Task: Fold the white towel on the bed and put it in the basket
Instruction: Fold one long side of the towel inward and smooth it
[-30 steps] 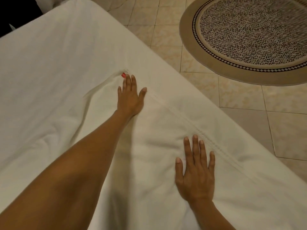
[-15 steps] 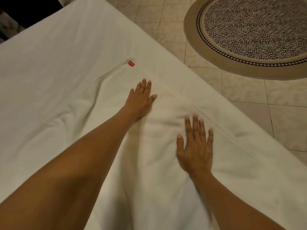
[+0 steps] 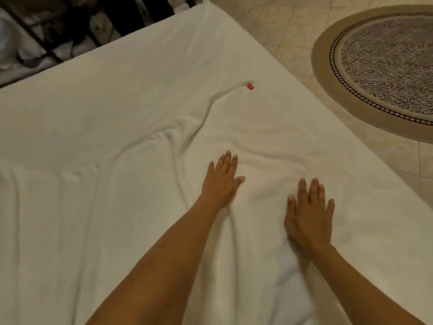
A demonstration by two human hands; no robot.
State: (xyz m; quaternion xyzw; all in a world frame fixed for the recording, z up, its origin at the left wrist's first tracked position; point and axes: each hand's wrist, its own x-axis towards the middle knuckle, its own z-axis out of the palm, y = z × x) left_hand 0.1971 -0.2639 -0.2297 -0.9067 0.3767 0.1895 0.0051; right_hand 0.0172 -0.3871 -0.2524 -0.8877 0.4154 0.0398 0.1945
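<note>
The white towel (image 3: 264, 137) lies spread on the white bed (image 3: 105, 109), wrinkled on its left side, with a small red tag (image 3: 250, 86) at its far corner. My left hand (image 3: 221, 182) rests flat on the towel, fingers together and pointing away from me. My right hand (image 3: 309, 214) lies palm down on the towel a little nearer and to the right, fingers spread. Neither hand holds any cloth. No basket is in view.
The bed's right edge runs diagonally, with tiled floor (image 3: 293, 41) beyond it. A round patterned rug (image 3: 384, 64) lies on the floor at the upper right. Dark clutter and a frame (image 3: 54, 31) sit past the bed's far edge at the upper left.
Both hands have slid back towards me across the towel, away from the red-tagged corner. The view has lifted, showing more of the bed and its far edge.
</note>
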